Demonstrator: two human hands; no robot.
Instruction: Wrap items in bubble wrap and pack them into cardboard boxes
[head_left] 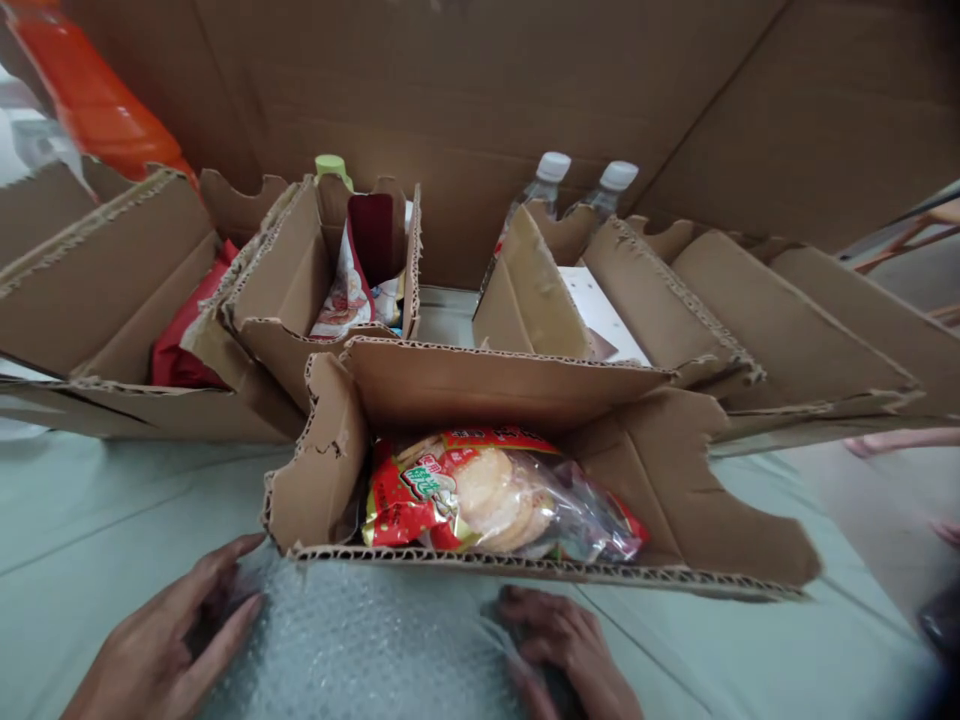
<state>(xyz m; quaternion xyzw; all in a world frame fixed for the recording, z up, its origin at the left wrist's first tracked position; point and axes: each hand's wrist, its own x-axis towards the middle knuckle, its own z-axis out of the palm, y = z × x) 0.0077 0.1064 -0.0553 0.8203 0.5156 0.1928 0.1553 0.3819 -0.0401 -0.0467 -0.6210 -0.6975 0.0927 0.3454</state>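
A sheet of bubble wrap (367,635) lies in front of me at the bottom of the head view, below a cardboard tray. My left hand (169,635) is at its left edge, thumb and index finger spread apart, the thumb tip touching the wrap. On the opposite edge, my right hand (566,645) has its fingers curled around the film. Just beyond both hands stands the open cardboard tray (510,385), with a red and clear snack bag (495,495) of round crackers lying inside.
Behind the tray stand several cardboard compartments; one holds a red packet (191,335), another a printed bag (349,285). An orange bottle (105,100) leans at far left. Two white-capped bottles (551,175) show behind. A tall cardboard wall (450,90) closes the back.
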